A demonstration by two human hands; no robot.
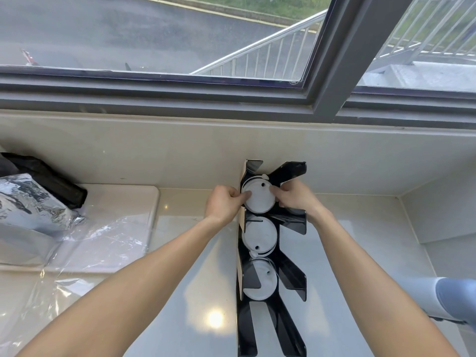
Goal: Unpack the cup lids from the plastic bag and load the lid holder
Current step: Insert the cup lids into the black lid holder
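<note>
A black lid holder (pixel 292 276) with slanted dividers stands on the counter, running from the back wall toward me. In its far slot sits a stack of white cup lids (pixel 258 196). My left hand (pixel 223 204) pinches the stack's left edge and my right hand (pixel 295 196) grips its right edge. White lids (pixel 260 234) fill the second slot, and more lids (pixel 260 279) fill the third. The nearest slot (pixel 260 323) looks dark with no white lids visible. A crumpled clear plastic bag (pixel 85 243) lies to the left, away from both hands.
A silver foil pouch (pixel 28 202) and a black bundle (pixel 49 176) rest on a raised white board (pixel 134 199) at the left. A pale blue and white object (pixel 448 297) lies at the right edge. The glossy counter meets a tiled wall under a window.
</note>
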